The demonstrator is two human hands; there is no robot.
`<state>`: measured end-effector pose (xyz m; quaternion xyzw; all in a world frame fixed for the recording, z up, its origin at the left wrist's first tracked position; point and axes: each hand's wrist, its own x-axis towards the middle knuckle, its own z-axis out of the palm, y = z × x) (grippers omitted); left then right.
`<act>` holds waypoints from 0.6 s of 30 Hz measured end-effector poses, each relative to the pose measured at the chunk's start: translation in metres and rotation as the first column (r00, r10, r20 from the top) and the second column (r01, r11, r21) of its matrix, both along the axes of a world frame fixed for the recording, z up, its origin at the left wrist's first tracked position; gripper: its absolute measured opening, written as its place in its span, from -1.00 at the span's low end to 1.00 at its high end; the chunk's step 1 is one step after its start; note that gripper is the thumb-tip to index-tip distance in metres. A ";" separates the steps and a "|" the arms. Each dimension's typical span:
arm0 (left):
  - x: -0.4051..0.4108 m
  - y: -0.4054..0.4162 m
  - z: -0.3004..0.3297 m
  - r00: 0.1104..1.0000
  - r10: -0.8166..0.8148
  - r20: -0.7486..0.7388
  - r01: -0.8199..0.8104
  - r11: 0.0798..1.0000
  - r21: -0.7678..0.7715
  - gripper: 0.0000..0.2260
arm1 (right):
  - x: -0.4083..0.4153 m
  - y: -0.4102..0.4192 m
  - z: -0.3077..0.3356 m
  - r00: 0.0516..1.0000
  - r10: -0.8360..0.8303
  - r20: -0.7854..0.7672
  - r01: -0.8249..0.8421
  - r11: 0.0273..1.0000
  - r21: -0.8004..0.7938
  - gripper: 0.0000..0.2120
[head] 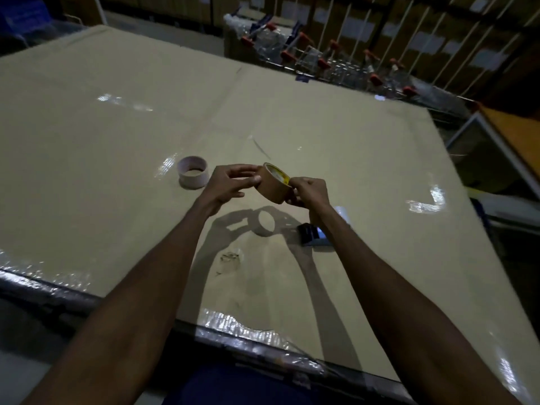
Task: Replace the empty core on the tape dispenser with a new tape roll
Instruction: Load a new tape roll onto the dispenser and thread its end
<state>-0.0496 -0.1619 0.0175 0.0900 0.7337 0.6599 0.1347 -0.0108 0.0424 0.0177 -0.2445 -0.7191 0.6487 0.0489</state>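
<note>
Your left hand [230, 182] and right hand [306, 192] pinch the brown tape roll [273, 184] between them above the cardboard-covered table [336, 133] — its yellow inner label too blurred to read — with the empty core [193, 176] lying left and the dispenser [314, 235] under your right wrist.

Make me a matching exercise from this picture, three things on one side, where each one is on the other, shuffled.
Things:
1. brown tape roll with yellow inner label
2. pale empty cardboard core
3. dark tape dispenser

Places:
A. lying on the table, partly hidden under the right forearm
B. held above the table between left hand and right hand
C. standing on the table, left of the hands

Pairs: 1-B, 2-C, 3-A
</note>
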 end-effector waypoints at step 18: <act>0.031 0.148 0.028 0.999 -0.012 -0.035 0.010 0.999 -0.048 -0.88 | 0.061 0.138 0.036 0.984 0.170 -0.054 -0.167 0.984 0.066 -0.69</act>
